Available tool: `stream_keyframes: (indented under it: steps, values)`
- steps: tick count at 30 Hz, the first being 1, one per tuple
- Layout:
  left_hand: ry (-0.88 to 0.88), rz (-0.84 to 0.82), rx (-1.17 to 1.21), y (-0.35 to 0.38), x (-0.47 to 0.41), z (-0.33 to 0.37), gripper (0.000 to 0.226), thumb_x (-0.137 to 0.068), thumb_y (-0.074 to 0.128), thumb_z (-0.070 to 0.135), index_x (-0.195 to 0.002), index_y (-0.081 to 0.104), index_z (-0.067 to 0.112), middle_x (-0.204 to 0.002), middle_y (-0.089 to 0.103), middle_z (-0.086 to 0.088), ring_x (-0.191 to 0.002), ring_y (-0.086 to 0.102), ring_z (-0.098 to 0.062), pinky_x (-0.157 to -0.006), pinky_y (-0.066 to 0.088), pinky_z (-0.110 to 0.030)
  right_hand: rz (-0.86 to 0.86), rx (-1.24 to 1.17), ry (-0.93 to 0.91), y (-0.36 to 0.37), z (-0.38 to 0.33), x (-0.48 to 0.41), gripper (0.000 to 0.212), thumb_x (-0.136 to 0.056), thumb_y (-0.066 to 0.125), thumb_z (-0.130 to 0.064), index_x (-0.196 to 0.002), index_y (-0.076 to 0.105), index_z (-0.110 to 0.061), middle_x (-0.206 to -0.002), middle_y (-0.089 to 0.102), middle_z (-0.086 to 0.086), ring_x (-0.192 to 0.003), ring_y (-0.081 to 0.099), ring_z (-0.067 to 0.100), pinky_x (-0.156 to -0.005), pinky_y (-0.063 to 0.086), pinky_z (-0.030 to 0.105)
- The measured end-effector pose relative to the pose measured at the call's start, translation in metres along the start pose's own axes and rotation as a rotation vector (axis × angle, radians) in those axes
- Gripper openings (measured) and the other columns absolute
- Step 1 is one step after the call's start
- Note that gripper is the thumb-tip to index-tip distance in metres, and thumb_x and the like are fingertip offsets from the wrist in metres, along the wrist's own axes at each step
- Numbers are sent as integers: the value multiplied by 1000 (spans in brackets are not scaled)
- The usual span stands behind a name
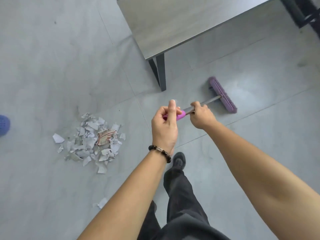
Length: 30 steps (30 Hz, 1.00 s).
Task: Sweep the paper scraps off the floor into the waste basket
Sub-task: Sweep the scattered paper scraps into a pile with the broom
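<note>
White torn paper scraps (91,141) heaped on grey floor (43,66), one printed

One broom (222,95), one heap of paper scraps (91,142) well left of the fingers (173,106), and one stray scrap (102,203) nearer the body. One counter (173,25) stands beyond the fingers; one blue object (3,124) sits far left. Two hands, one beaded bracelet (160,152).

Both hands clasping a broom, left hand (164,125) on the pink handle end, right hand (201,115) further down the shaft, purple broom head (222,94) beyond the grip, paper scraps (91,141) heaped left of it
</note>
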<state>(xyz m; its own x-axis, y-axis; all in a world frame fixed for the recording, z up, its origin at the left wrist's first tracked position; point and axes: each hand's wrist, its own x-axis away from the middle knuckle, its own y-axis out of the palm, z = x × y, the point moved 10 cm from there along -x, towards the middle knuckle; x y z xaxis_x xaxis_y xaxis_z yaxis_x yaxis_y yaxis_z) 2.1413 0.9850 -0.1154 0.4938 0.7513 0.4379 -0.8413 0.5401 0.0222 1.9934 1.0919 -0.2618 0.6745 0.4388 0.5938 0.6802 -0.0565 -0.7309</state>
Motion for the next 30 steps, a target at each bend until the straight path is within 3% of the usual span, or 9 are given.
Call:
stream_keyframes:
  steps: [3, 8, 13, 16, 21, 26, 30]
  values:
    - [32, 218, 11, -58, 1, 9, 42, -95, 58, 38, -63, 55, 12, -61, 62, 5, -81, 70, -18, -88, 54, -35, -40, -27, -97, 38, -43, 13, 36, -97, 42, -24, -131, 44, -13, -115, 49, 25, -108, 49, 44, -90, 43, 44]
    - [91, 544, 65, -173, 27, 48, 54, -91, 63, 43, -42, 47, 26, -46, 48, 3, -62, 60, -20, -82, 57, -36, -139, -22, -256, 96, -148, 62, 30, -99, 41, -28, -122, 44, -10, -115, 50, 24, -109, 49, 42, -85, 43, 43]
    - [194, 749, 118, -274, 67, 90, 60, -90, 65, 39, -38, 39, 25, -39, 39, 4, -52, 52, -23, -70, 56, -38, -245, -59, -385, 152, -247, 123, 31, -100, 39, -31, -122, 42, -10, -115, 52, 26, -107, 52, 43, -84, 43, 44]
    - [225, 812, 145, -330, 90, 110, 59, -88, 68, 32, -40, 34, 23, -39, 34, 3, -48, 43, -23, -59, 53, -32, -297, -90, -469, 181, -303, 163, 31, -99, 40, -31, -122, 41, -10, -113, 56, 27, -108, 52, 42, -86, 42, 44]
    - [215, 837, 320, -419, 125, 127, 44, -81, 58, 2, -50, 29, 15, -42, 21, 0, -45, 26, -22, -49, 40, -23, -300, -55, -630, 210, -379, 231, 26, -100, 40, -36, -114, 44, -14, -106, 64, 22, -103, 57, 41, -78, 40, 43]
    - [230, 728, 425, -467, 138, 143, 44, -78, 51, -5, -49, 25, 16, -42, 18, 1, -42, 21, -18, -46, 30, -23, -217, 50, -647, 218, -410, 270, 27, -103, 37, -37, -117, 44, -14, -105, 67, 20, -97, 60, 43, -70, 36, 41]
    - [221, 574, 413, -469, 133, 134, 47, -80, 49, -7, -46, 25, 14, -37, 23, 4, -42, 24, -18, -46, 32, -22, -154, 68, -573, 210, -393, 273, 25, -103, 39, -37, -115, 44, -15, -104, 68, 18, -97, 60, 40, -69, 34, 38]
